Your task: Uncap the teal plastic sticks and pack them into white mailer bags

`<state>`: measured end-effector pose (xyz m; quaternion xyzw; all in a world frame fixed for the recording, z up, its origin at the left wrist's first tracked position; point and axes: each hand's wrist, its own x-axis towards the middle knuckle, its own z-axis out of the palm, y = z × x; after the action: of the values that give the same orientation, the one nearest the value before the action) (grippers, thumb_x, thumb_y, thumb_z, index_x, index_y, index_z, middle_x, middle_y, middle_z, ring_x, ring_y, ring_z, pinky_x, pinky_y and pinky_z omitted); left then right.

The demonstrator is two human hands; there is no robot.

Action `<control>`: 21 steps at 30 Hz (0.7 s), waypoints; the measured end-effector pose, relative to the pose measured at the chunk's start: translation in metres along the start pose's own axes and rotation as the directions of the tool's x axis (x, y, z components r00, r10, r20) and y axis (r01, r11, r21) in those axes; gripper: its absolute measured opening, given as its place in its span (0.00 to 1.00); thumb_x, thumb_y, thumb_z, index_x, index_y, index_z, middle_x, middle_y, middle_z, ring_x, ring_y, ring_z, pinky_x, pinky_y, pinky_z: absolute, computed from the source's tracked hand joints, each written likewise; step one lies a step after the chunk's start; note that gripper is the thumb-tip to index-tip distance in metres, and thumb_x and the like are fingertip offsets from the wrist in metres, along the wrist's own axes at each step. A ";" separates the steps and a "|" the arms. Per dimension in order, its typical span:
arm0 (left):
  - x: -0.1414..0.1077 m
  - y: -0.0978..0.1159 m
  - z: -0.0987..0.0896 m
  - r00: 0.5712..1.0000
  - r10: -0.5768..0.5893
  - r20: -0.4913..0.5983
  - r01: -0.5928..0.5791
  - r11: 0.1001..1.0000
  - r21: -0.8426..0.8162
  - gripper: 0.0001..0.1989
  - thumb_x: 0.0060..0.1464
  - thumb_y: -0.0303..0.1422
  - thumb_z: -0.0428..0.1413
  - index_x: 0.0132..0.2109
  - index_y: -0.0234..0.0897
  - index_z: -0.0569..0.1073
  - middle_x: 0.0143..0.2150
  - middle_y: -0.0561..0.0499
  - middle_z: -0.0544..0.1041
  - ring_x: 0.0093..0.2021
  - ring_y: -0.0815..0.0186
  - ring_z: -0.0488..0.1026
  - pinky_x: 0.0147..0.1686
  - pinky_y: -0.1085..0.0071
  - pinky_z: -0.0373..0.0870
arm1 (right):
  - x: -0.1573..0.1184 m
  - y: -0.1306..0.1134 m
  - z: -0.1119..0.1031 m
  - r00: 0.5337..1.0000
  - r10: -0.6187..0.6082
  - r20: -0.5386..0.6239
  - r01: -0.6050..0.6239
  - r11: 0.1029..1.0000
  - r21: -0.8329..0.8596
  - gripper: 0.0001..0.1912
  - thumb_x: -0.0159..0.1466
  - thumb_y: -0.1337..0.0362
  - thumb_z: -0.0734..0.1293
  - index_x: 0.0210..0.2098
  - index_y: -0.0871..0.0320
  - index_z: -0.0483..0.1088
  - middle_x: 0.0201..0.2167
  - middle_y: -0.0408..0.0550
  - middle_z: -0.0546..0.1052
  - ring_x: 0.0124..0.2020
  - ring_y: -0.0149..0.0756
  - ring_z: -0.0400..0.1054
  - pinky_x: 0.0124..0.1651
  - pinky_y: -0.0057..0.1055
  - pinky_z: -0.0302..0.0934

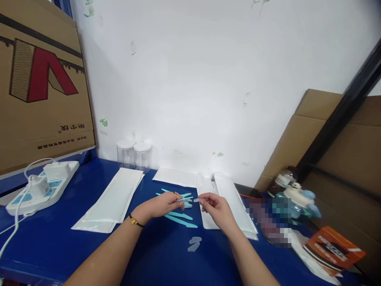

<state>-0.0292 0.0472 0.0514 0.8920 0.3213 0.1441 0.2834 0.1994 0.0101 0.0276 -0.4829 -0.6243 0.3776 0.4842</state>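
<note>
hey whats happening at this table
A person's left hand pinches what looks like a slim teal eyebrow razor, above others spread on the blue table. The right hand holds a small translucent cap close to its tip. Two similar clear pieces lie nearer the person, and flat white packets lie to both sides and behind.

Teal sticks on a solid blue table
White packets (pixel 114 200) flank the teal sticks (pixel 178 215) on the blue table (pixel 160 254); the brown carton (pixel 41 119) bears a red, black-outlined mark with striped sides.
</note>
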 end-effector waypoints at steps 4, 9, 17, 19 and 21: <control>-0.003 0.001 0.000 0.998 -0.024 0.054 0.026 0.999 -0.036 0.20 0.60 0.43 0.39 0.38 0.38 0.73 0.33 0.53 0.70 0.31 0.68 0.65 0.32 0.75 0.60 | -0.003 -0.004 0.002 0.998 -0.058 0.017 0.058 0.998 -0.030 0.14 0.55 0.55 0.67 0.36 0.58 0.73 0.19 0.42 0.69 0.24 0.31 0.64 0.29 0.28 0.59; -0.002 -0.001 0.001 0.996 -0.020 0.086 0.024 0.999 -0.040 0.16 0.57 0.38 0.43 0.36 0.38 0.74 0.33 0.53 0.72 0.31 0.68 0.66 0.32 0.75 0.61 | -0.006 -0.006 0.004 0.989 -0.145 0.014 0.145 0.986 -0.083 0.12 0.57 0.57 0.66 0.36 0.56 0.73 0.25 0.44 0.70 0.26 0.32 0.64 0.31 0.29 0.60; -0.001 -0.001 0.003 0.997 -0.026 0.068 0.028 0.999 -0.027 0.16 0.56 0.36 0.43 0.36 0.38 0.74 0.31 0.53 0.72 0.30 0.68 0.66 0.30 0.76 0.60 | -0.007 -0.006 0.004 0.991 -0.123 0.051 0.128 0.988 -0.087 0.11 0.58 0.59 0.65 0.37 0.57 0.74 0.24 0.44 0.72 0.26 0.33 0.67 0.31 0.30 0.61; -0.001 -0.001 0.003 0.997 -0.024 0.070 0.026 0.999 -0.031 0.15 0.56 0.36 0.43 0.35 0.38 0.74 0.30 0.53 0.71 0.29 0.69 0.66 0.30 0.76 0.60 | -0.007 -0.007 0.004 0.992 -0.118 0.053 0.121 0.990 -0.075 0.11 0.57 0.58 0.66 0.36 0.57 0.74 0.24 0.44 0.72 0.26 0.33 0.67 0.31 0.30 0.61; -0.001 -0.001 0.002 0.997 -0.026 0.073 0.029 0.999 -0.039 0.15 0.55 0.35 0.43 0.35 0.38 0.74 0.30 0.53 0.71 0.29 0.69 0.66 0.29 0.76 0.60 | -0.008 -0.008 0.004 0.991 -0.122 0.051 0.125 0.989 -0.073 0.11 0.57 0.58 0.66 0.36 0.57 0.74 0.23 0.44 0.72 0.25 0.33 0.67 0.31 0.30 0.60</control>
<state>-0.0295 0.0460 0.0488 0.8864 0.3200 0.1143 0.3145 0.1943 0.0008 0.0320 -0.4524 -0.6779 0.3340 0.4735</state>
